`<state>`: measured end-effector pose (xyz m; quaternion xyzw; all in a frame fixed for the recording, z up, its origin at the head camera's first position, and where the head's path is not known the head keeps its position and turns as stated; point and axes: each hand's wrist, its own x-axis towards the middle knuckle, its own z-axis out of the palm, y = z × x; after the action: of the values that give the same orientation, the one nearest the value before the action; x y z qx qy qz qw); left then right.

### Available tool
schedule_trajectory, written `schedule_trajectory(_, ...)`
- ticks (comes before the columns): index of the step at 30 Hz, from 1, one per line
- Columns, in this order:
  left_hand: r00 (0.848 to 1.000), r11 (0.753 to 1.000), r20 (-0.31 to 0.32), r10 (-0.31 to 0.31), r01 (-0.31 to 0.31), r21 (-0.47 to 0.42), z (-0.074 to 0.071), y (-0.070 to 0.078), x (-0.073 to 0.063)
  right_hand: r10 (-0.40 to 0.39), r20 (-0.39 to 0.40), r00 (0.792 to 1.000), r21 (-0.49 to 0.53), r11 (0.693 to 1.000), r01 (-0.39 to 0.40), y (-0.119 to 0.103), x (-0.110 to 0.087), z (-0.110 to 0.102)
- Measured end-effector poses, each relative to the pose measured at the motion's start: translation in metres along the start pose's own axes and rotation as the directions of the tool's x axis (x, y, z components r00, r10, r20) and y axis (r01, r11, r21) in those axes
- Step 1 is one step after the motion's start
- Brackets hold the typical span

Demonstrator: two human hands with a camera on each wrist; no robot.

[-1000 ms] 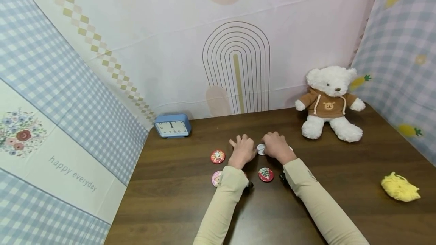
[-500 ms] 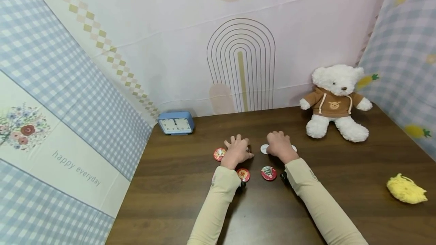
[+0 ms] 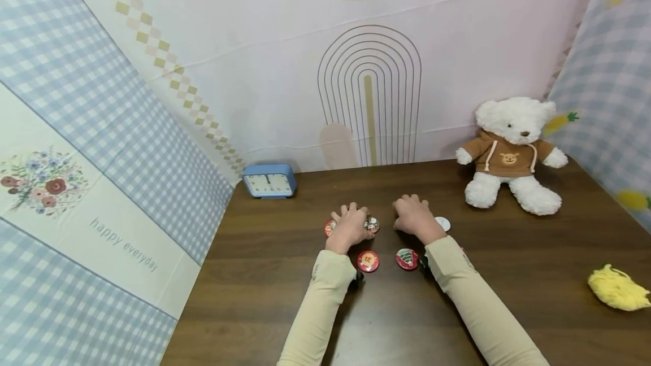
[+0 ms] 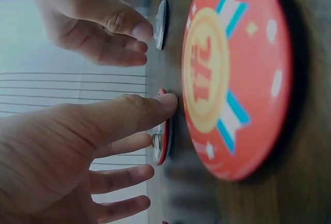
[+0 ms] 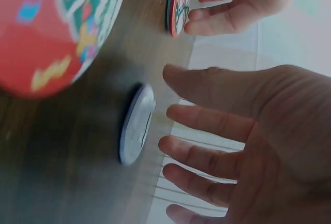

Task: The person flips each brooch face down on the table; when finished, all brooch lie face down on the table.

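Note:
My left hand (image 3: 351,227) is over a round pin badge (image 3: 373,225) with a patterned face, its thumb at the badge's edge and its other fingers spread in the left wrist view. A red badge (image 3: 329,227) is partly covered by this hand. My right hand (image 3: 414,218) hovers with loosely bent fingers, holding nothing, near a badge lying pin side up (image 5: 137,125), which the hand hides in the head view. Closer to me lie a red badge with a gold centre (image 3: 368,261) and a red badge with a green tree (image 3: 407,259).
Another white-backed badge (image 3: 443,223) lies right of my right wrist; a bit of red shows behind that cuff. A blue clock (image 3: 269,181) stands at the back left, a white teddy bear (image 3: 511,154) at the back right. A yellow yarn bundle (image 3: 617,288) lies far right.
My left hand has drawn left, away from the right hand, and the patterned badge now shows by its fingers. The white-backed badge by my right fingertips has become hidden. The head view has shifted.

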<state>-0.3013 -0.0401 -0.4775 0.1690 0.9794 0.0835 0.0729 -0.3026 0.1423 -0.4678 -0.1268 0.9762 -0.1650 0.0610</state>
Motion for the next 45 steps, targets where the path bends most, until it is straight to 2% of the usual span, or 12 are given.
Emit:
schedule_trajectory(11, 1.000, 1.000, -0.009, -0.018, 0.018, -0.012, -0.004, -0.007, -0.009, -0.117, 0.013, 0.993, 0.008, 0.993, 0.117, -0.025, 0.007, 0.004)
schedule_trajectory(25, 1.000, 1.000, -0.007, 0.002, -0.002, 0.001, -0.003, -0.009, -0.006, -0.109, 0.043, 0.993, 0.007, 0.994, 0.109, -0.033, 0.017, 0.015)
schedule_trajectory(33, 0.998, 0.999, -0.045, 0.041, -0.043, -0.028, -0.007, -0.013, -0.008, -0.176, 0.012, 0.984, 0.011, 0.984, 0.176, -0.033, 0.016, 0.018)
schedule_trajectory(45, 0.996, 0.996, -0.073, 0.049, -0.055, -0.071, -0.006, -0.016, -0.005, -0.171, 0.040, 0.984, 0.055, 0.984, 0.169, -0.032, 0.018, 0.018)
